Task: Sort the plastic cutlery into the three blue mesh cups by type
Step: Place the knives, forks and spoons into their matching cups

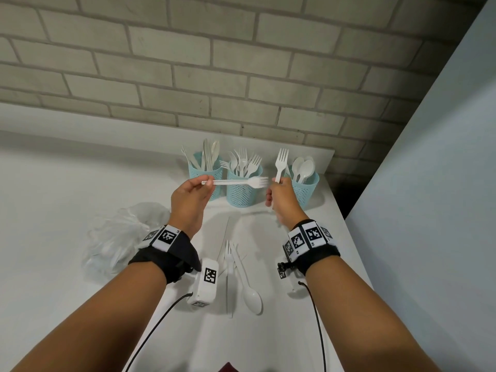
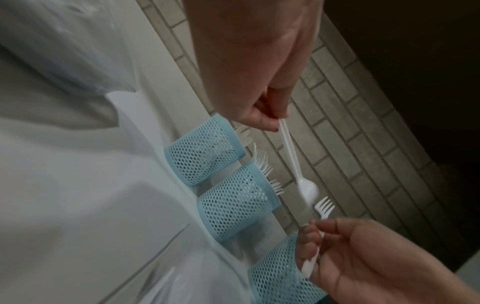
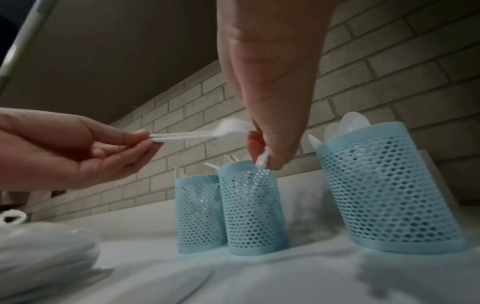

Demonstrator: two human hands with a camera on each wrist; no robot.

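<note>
Three blue mesh cups stand in a row near the brick wall: the left cup [image 1: 198, 174] holds knives, the middle cup [image 1: 241, 196] forks, the right cup [image 1: 308, 191] spoons. My left hand [image 1: 208, 182] pinches the handle end of a white fork [image 1: 236, 182], held level in front of the middle cup with its tines pointing right. My right hand [image 1: 276, 181] grips a second white fork [image 1: 281, 162] by the handle, tines up, between the middle and right cups. In the right wrist view that handle end [image 3: 262, 160] sits just above the middle cup's rim [image 3: 246, 166].
Loose on the white table [image 1: 53, 183] below my hands lie a spoon [image 1: 251, 291], a fork [image 1: 228, 253] and knives. A crumpled clear plastic bag [image 1: 115, 237] sits at the left. The table's right edge runs close beside the right cup.
</note>
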